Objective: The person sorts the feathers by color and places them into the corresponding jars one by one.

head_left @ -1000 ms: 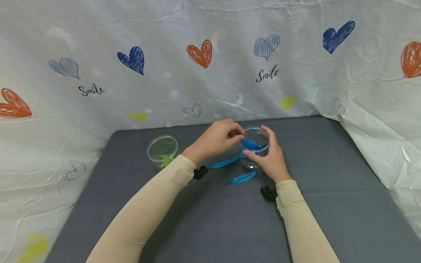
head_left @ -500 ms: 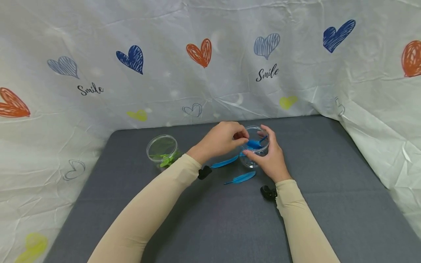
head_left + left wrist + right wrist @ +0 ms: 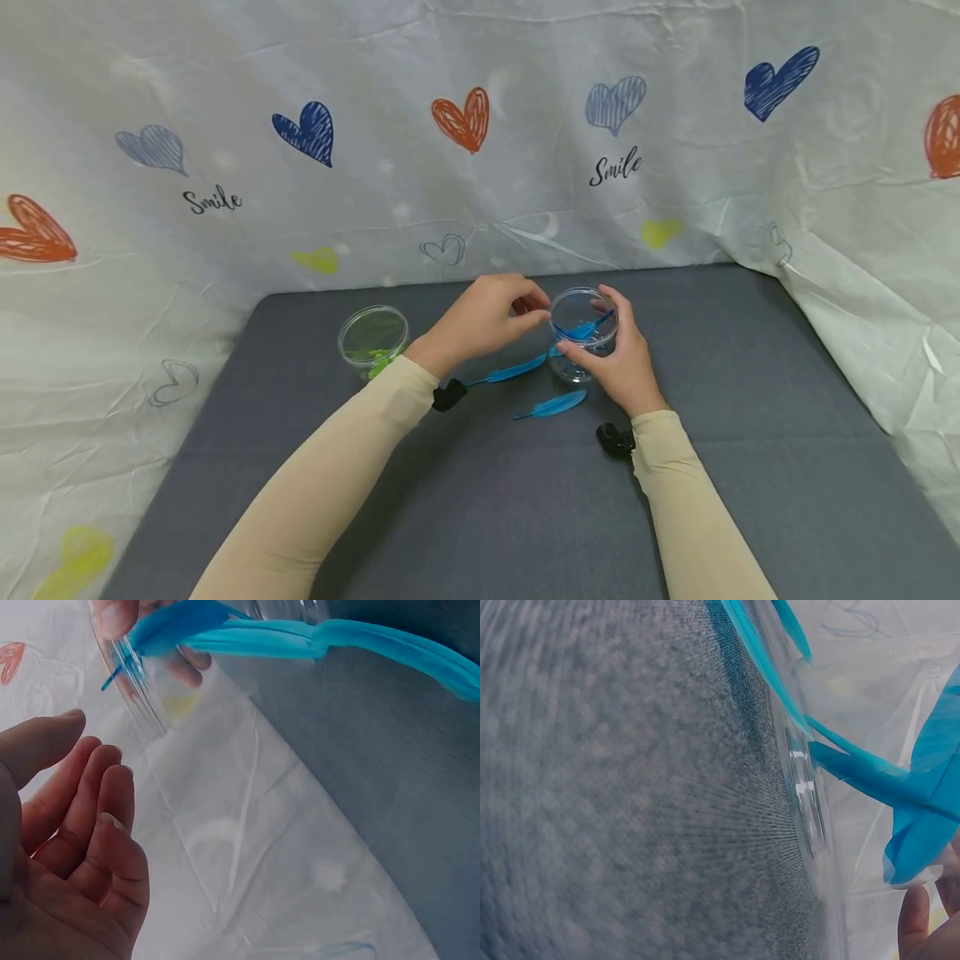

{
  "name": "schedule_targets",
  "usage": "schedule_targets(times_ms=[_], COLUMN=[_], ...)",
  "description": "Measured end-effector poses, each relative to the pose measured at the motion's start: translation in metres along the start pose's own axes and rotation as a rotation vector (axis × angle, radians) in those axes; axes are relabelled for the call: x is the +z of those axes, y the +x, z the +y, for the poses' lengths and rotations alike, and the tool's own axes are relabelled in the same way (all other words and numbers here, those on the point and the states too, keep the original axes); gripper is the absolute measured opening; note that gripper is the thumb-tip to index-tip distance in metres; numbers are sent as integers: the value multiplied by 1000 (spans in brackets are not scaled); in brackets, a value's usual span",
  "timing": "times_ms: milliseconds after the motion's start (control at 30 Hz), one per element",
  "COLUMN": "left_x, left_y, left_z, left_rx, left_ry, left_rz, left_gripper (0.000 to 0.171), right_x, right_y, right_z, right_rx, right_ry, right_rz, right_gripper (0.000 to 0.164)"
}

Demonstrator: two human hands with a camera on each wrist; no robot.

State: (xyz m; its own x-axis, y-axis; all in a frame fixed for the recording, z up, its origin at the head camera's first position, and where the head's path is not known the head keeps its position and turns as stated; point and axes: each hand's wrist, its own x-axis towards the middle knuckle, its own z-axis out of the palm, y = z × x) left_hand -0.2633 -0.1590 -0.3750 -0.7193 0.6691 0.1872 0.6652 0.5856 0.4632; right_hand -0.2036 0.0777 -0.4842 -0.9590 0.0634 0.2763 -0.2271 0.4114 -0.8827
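Note:
My right hand (image 3: 626, 367) grips a clear round jar (image 3: 583, 292) by its side, thumb at the near rim and fingers round the far side. Inside the jar lies a blue feather (image 3: 582, 332); in the left wrist view, the feather (image 3: 172, 628) shows at the jar wall (image 3: 146, 705). Just left of the rim my left hand (image 3: 491, 312) hovers. Its fingers (image 3: 112, 795) are loosely bent and hold nothing. Another blue feather (image 3: 517, 369) lies on the table beside the jar's base, and a further blue feather (image 3: 558, 404) lies nearer me.
A second clear jar (image 3: 372, 308) with green pieces (image 3: 382, 362) inside stands to the left, close to my left forearm. Dark grey cloth covers the table (image 3: 510, 517). Behind it hangs a white sheet (image 3: 517, 200) printed with hearts.
The left hand moved right to the jar's opening, then drew back left with its fingers bare. The feather in the jar now leans with its tip towards the right rim. The right hand stayed put.

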Motion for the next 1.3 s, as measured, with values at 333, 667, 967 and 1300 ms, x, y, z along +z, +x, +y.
schedule_targets(times_ms=[333, 667, 967, 1300], left_x=[4, 15, 34, 38], left_y=[-48, -86, -99, -101], left_z=[-40, -61, -66, -68], left_rx=[-130, -150, -104, -149], left_ry=[-3, 10, 252, 199], left_rz=[-70, -88, -151, -202], left_gripper=[21, 21, 9, 7], right_x=[0, 4, 4, 4], right_y=[-2, -4, -5, -5], right_z=[-2, -3, -2, -2], right_rx=[-2, -3, 7, 5], right_ry=[-14, -10, -25, -28], right_rz=[5, 7, 19, 21], right_gripper=[99, 97, 99, 101])
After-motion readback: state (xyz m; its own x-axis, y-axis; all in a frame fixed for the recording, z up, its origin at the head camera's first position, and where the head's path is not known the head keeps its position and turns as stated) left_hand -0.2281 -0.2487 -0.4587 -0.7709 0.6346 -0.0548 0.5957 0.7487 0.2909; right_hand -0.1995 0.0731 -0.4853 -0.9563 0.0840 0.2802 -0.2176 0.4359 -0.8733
